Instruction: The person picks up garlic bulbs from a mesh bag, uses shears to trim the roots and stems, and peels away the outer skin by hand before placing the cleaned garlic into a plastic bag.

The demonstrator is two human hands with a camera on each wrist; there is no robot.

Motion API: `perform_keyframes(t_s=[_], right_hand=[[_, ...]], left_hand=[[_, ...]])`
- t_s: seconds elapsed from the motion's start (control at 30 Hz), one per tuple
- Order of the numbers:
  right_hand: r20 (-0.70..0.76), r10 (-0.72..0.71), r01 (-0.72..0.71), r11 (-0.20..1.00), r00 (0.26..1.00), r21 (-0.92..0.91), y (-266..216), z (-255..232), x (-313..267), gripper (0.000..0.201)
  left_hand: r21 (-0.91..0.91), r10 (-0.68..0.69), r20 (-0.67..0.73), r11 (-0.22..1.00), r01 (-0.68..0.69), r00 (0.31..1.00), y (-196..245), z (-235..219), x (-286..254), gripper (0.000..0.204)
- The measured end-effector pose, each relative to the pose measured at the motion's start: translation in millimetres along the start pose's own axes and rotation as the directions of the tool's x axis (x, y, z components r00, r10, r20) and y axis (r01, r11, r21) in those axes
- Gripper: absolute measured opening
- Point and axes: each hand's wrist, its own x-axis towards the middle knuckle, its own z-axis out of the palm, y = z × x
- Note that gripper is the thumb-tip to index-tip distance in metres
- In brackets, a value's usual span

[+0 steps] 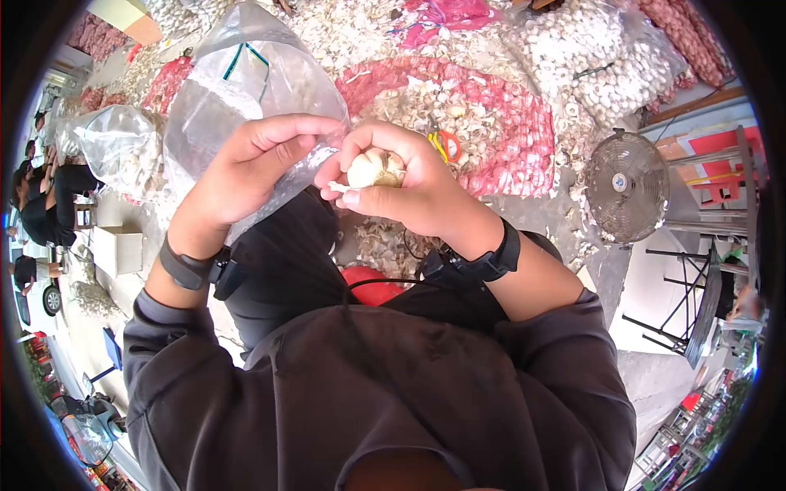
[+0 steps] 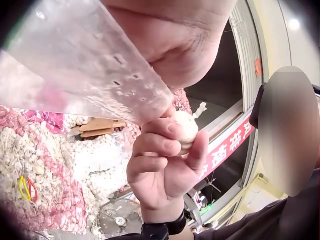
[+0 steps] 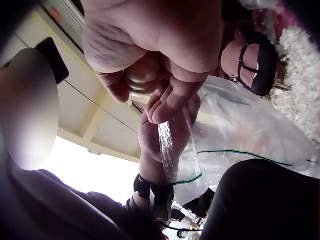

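A person's right hand curls round a garlic bulb at the centre of the head view, fingers and thumb closed on it, a strip of loose skin jutting from the bulb's lower left. Just beside it, the left hand pinches the lower edge of a clear plastic bag, fingers folded over the film; the bag rises toward the upper left of the frame, its green-lined mouth near the top. The two hands touch at the knuckles, close above the person's dark lap, with little room between them. Each wrist carries a black strap. Behind the hands, across the upper half of the frame, lie heaps of garlic in red net sacks, with red-and-yellow scissors lying on the net just right of the bulb. A second filled clear bag sits at the left edge. A round metal fan stands at the right, and loose skins litter the grey floor beside it. In the left wrist view the bulb shows against the right hand's fingers, the bag's edge crossing above.
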Motion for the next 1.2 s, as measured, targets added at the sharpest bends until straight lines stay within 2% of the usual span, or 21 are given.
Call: perform_keyframes(t_s=[0.07,0.13,0.2,0.27,0.37,0.4,0.43,0.47,0.5,0.53,0.63,0.7,0.8,0.87,0.9,0.93,1.0,1.07,1.1,1.17,1.2], right_hand=[[-0.026,-0.053,0.052,0.998,0.998,-0.045,3,1,-2,0.022],[-0.065,-0.057,0.055,0.998,0.996,-0.027,-2,7,-4,0.021],[-0.050,-0.134,0.111,0.941,0.990,-0.321,2,8,-3,0.020],[-0.024,-0.157,0.114,0.809,0.987,-0.576,11,6,-3,0.021],[-0.079,-0.046,-0.033,0.630,0.996,-0.776,23,5,-1,0.026],[-0.116,-0.094,-0.038,0.593,0.989,-0.804,41,0,-2,0.023],[-0.129,-0.013,-0.095,0.611,0.992,-0.786,43,-2,-1,0.022],[-0.141,0.068,-0.152,0.624,0.988,-0.766,44,-3,0,0.021],[-0.148,0.148,-0.209,0.632,0.978,-0.746,45,-4,1,0.020],[-0.137,0.121,-0.183,0.629,0.983,-0.755,50,-5,1,0.019],[-0.099,0.066,-0.118,0.626,0.993,-0.771,62,-6,6,0.016],[-0.085,0.069,-0.109,0.637,0.994,-0.763,61,-5,9,0.014],[-0.055,0.074,-0.089,0.615,0.996,-0.784,65,-2,13,0.012],[-0.011,0.059,-0.049,0.690,0.998,-0.722,66,7,14,0.014],[0.029,0.015,0.009,0.726,0.999,-0.687,64,12,14,0.015],[0.036,0.087,-0.040,0.741,0.996,-0.670,52,20,12,0.015],[0.075,0.058,0.001,0.784,0.995,-0.621,47,28,8,0.020],[0.127,0.031,0.042,0.843,0.991,-0.536,44,28,10,0.023],[0.146,0.029,0.050,0.860,0.989,-0.507,39,30,9,0.026],[0.122,0.119,-0.099,0.982,0.985,-0.161,34,33,9,0.038],[0.092,0.182,-0.185,0.983,0.979,0.019,37,35,11,0.042]], left_hand=[[0.150,-0.044,0.085,0.988,0.031,0.995,2,-6,-4,0.025],[0.229,-0.022,0.179,0.973,-0.020,0.984,-11,-1,-11,0.025],[0.310,-0.046,0.239,0.950,-0.032,0.970,-23,10,-20,0.026],[0.401,-0.111,0.258,0.916,-0.002,0.960,-30,22,-27,0.029],[0.638,0.116,0.276,0.720,-0.272,0.954,-34,17,-33,0.033],[0.865,0.234,0.152,0.439,-0.244,0.960,-30,11,-41,0.040],[0.973,0.299,-0.011,0.224,-0.059,0.954,-24,4,-43,0.048],[0.966,0.330,-0.257,0.107,0.235,0.908,-23,-4,-46,0.062],[0.911,0.343,-0.406,0.071,0.407,0.847,-34,-21,-51,0.081],[0.850,0.332,-0.518,0.093,0.519,0.788,-50,-40,-57,0.083],[0.756,0.207,-0.650,0.075,0.651,0.731,-84,-87,-85,0.069],[0.728,-0.072,-0.672,0.122,0.675,0.737,-110,-126,-101,0.052],[0.794,-0.069,-0.561,0.239,0.559,0.825,-109,-115,-96,0.031],[0.822,0.034,-0.491,0.348,0.451,0.870,-142,-127,-97,0.020],[0.779,-0.025,-0.477,0.451,0.436,0.879,-151,-137,-97,0.018],[0.768,-0.027,-0.452,0.496,0.405,0.891,-152,-141,-95,0.017],[0.692,-0.005,-0.460,0.624,0.362,0.888,-142,-135,-90,0.017],[0.551,0.016,-0.517,0.772,0.318,0.856,-103,-109,-77,0.018],[0.505,-0.020,-0.466,0.815,0.285,0.884,-65,-82,-68,0.018],[0.504,-0.010,-0.322,0.845,0.180,0.947,-12,-32,-59,0.014],[0.538,-0.003,-0.226,0.833,0.128,0.974,3,-18,-62,0.013]])
